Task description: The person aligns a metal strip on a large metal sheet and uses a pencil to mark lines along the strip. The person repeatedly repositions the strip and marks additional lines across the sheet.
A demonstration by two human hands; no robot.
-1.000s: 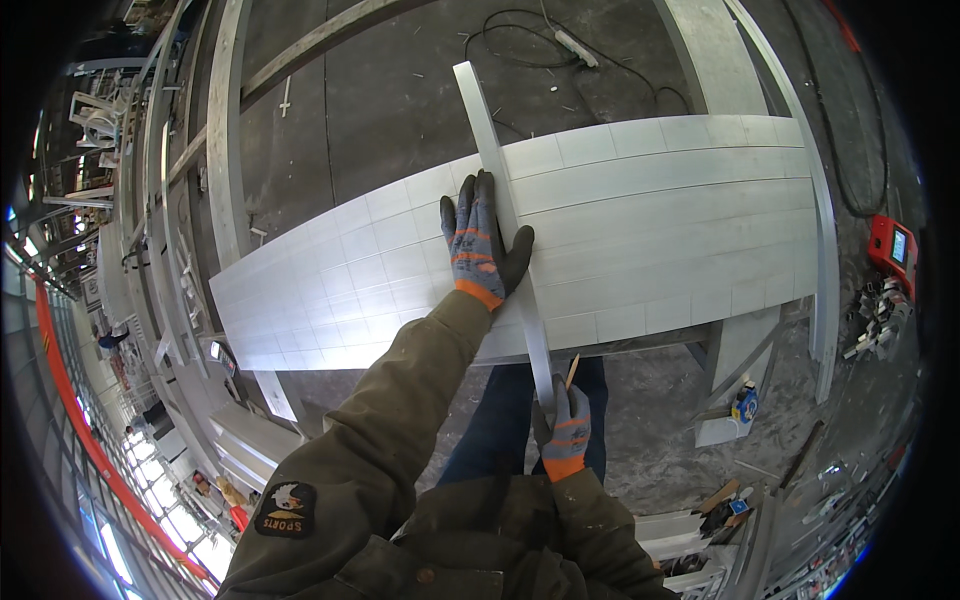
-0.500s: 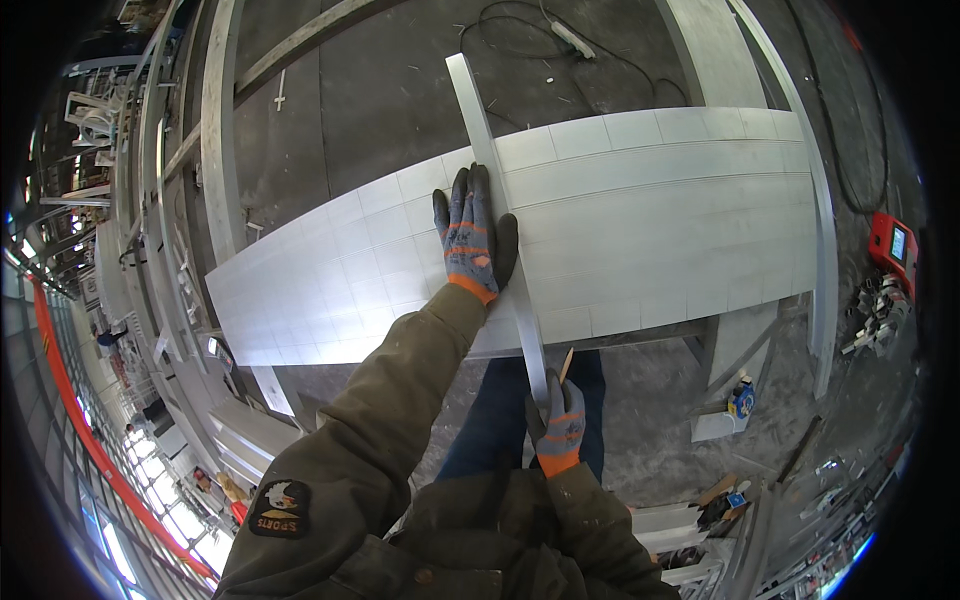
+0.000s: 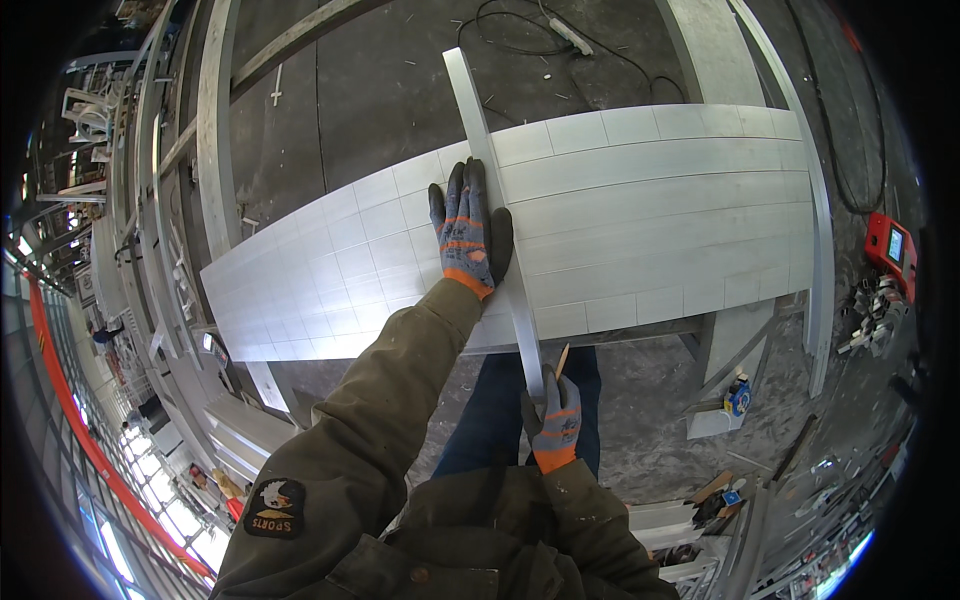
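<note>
Several flat silver-grey strips lie side by side as a long panel [image 3: 660,225], crossed by thin dark lines. Across them rests a narrow straight metal bar [image 3: 463,88], its far end jutting past the panel's far edge. My left hand [image 3: 465,235], in a grey glove with orange bands, presses flat by the bar, fingers stretched out on the left and thumb on the right side. At the near edge my right hand [image 3: 555,420] is closed round the bar's near end. A pencil [image 3: 563,358] sticks up from the same hand, point away from me.
Pale beams [image 3: 215,140] support the panel. A blue tape measure [image 3: 738,395] sits at the lower right. Farther right stands a red device with a screen [image 3: 890,245] beside a heap of metal offcuts [image 3: 875,310]. A power strip [image 3: 570,37] with its cable lies on the floor beyond.
The view has shifted slightly. Both hands, the bar and the pencil keep nearly the same places against the panel.
</note>
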